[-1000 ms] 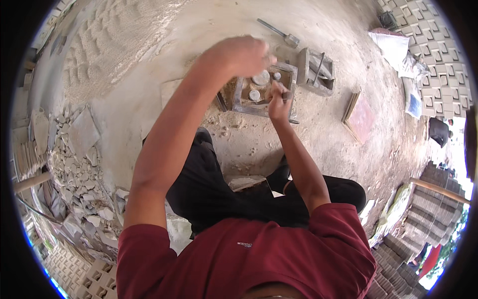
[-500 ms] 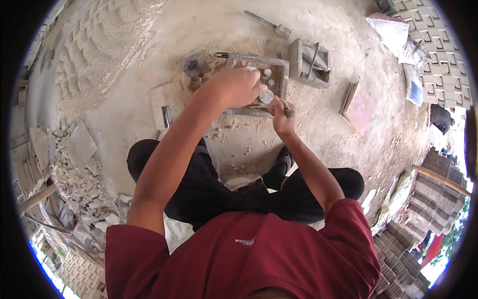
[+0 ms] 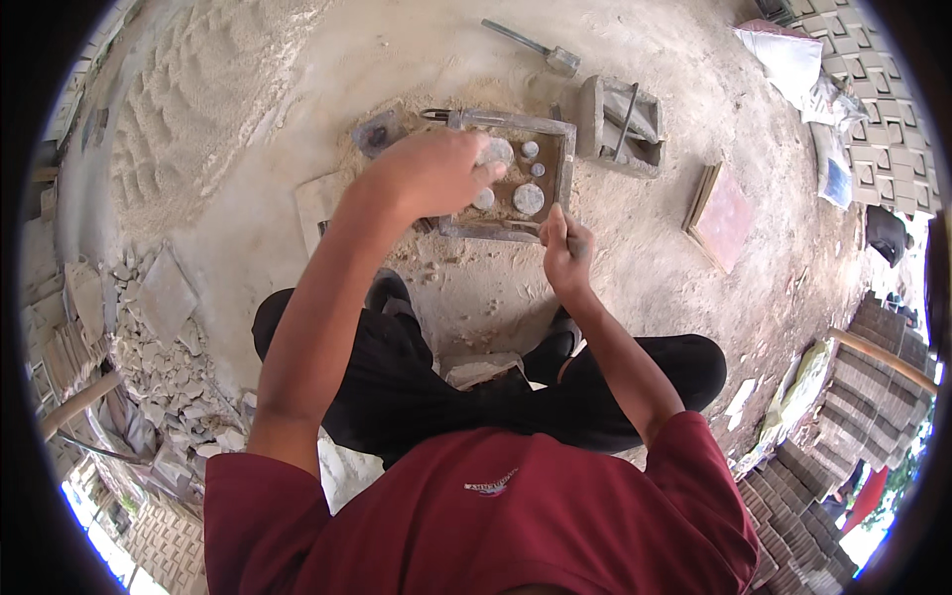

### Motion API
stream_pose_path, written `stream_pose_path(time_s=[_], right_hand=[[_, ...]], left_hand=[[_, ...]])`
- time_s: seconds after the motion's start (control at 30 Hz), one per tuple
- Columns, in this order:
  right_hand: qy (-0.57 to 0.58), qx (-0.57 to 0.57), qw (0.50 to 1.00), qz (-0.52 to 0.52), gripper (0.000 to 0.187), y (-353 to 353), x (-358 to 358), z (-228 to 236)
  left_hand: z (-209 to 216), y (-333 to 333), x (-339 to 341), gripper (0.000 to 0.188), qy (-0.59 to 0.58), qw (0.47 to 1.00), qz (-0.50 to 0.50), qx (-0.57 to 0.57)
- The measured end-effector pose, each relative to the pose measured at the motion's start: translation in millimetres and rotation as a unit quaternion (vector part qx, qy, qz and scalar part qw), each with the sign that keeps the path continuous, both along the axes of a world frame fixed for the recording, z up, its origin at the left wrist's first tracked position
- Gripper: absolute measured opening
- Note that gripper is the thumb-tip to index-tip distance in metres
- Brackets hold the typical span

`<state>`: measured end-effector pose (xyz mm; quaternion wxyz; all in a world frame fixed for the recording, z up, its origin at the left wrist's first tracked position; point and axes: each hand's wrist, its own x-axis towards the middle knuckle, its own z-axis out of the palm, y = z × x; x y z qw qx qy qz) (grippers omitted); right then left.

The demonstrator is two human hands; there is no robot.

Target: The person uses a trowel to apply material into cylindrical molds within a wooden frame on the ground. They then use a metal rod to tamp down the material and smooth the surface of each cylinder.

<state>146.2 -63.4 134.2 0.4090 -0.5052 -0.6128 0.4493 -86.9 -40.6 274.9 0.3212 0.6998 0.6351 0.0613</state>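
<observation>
A shallow rectangular frame [image 3: 567, 164] lies on the ground before me, with brown sand in it and several round grey discs, among them a large disc [image 3: 529, 198] and a small disc [image 3: 537, 170]. My left hand [image 3: 446, 169] is over the frame's left side, its thumb and fingertips at the edge of another large disc [image 3: 496, 151]. The back of the hand hides most of its fingers, so its grip is unclear. At the near right corner, my right hand [image 3: 568, 248] is closed round the handle of a slim trowel-like tool [image 3: 524, 225], its thin end along the near rim.
Beyond the frame lies a hammer-like tool [image 3: 561, 61]. To the right are a grey box [image 3: 592, 119] with a bar across it and a reddish square board [image 3: 724, 218]. A dark-stained block [image 3: 379, 131] sits left; rubble [image 3: 169, 367] and sand [image 3: 188, 109] lie farther left.
My left hand has drawn back to the left, uncovering more of the discs. My right hand, still on the tool, has shifted slightly toward me.
</observation>
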Motion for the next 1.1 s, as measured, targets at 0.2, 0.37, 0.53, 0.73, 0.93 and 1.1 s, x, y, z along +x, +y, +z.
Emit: stream_pose_path(time_s=[0.2,0.37,0.53,0.73,0.93,1.1], right_hand=[[-0.084,-0.046,0.993,0.070,0.050,30.6,-11.6,7.8],[0.023,-0.041,0.996,0.082,0.053,28.5,-37.4,27.6],[0.129,-0.072,0.984,0.103,0.052,18.5,-25.7,38.8],[0.216,-0.067,0.973,0.038,0.048,25.3,-34.4,44.3],[0.082,0.052,0.986,0.138,0.045,25.8,-47.2,48.5],[0.159,-0.018,0.986,0.045,0.048,27.0,-55.2,58.2]], left_hand=[[6.6,5.6,-5.9,0.046,-0.002,0.999,0.031,-0.019],[7.1,2.4,-7.3,0.046,-0.057,0.998,0.028,-0.014],[-2.0,2.1,-4.0,0.047,0.064,0.998,0.016,-0.020],[1.8,14.9,8.5,0.046,-0.010,0.999,0.034,0.001],[2.5,19.3,12.9,0.040,0.017,0.999,0.011,-0.037],[-7.3,8.8,8.6,0.040,0.062,0.997,-0.012,-0.050]])
